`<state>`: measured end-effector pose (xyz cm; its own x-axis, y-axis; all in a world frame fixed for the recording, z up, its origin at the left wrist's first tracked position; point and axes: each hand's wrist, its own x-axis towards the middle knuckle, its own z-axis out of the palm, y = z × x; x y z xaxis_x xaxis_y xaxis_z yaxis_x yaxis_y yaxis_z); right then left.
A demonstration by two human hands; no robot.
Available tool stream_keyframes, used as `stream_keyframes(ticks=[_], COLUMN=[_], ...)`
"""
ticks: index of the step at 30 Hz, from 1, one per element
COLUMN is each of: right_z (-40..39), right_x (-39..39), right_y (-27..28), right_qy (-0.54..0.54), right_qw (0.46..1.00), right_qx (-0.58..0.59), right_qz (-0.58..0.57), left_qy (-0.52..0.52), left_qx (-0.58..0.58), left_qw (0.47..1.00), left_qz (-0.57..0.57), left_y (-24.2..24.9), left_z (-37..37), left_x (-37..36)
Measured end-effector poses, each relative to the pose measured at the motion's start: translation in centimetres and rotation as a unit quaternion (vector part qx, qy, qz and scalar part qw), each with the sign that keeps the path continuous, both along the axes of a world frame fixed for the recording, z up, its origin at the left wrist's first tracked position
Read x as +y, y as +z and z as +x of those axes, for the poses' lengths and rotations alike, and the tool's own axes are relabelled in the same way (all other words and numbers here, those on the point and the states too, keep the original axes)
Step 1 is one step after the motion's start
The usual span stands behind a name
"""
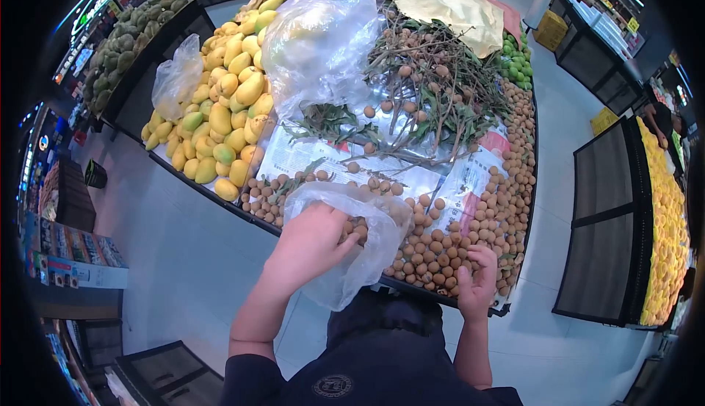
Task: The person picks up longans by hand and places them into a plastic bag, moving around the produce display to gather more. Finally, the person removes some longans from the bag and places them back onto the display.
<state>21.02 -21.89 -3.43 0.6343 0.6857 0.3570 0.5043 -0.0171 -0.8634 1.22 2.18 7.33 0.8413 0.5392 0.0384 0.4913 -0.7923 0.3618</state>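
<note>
My left hand [312, 244] is closed on a thin clear plastic bag [341, 285], at the front edge of a fruit stand. Brown longans [358, 228] show inside the bag's mouth, by my thumb. Some of the left fingers are hidden against the plastic. To the right, my right hand [479, 281] is over the front corner of the stand, fingers curved and apart, with nothing visible between them. Beside it lies a spread of loose longans [429, 255], which continues up the stand's right side.
Yellow mangoes [235, 112] fill the stand's left. Behind are a large plastic bag [319, 46], leafy longan branches [440, 90] and newspaper [308, 160]. Green fruit [515, 60] sits at the back right. Another stand with yellow fruit [661, 222] is across the aisle, a person [661, 123] beside it.
</note>
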Motion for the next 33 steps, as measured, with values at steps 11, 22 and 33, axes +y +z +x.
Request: stream_keyframes(ticks=[11, 22, 33], right_z=[-2.8, 2.1, 4.4], right_x=[1.8, 10.6, 14.2], right_y=[-1.0, -1.4, -5.3], right_qy=[-0.096, -0.109, -0.047], right_qw=[0.991, 0.945, 0.917], right_qx=[0.024, -0.05, -0.103], right_qz=[-0.086, -0.304, -0.382], left_qy=[-0.17, -0.349, 0.044], left_qx=[0.051, -0.274, -0.401], left_qw=[0.978, 0.779, 0.717], left_qz=[-0.11, -0.443, -0.569], left_y=[-1.2, -1.0, -8.9], left_z=[1.0, -8.4, -17.9], left_x=[3.8, 6.4, 2.0])
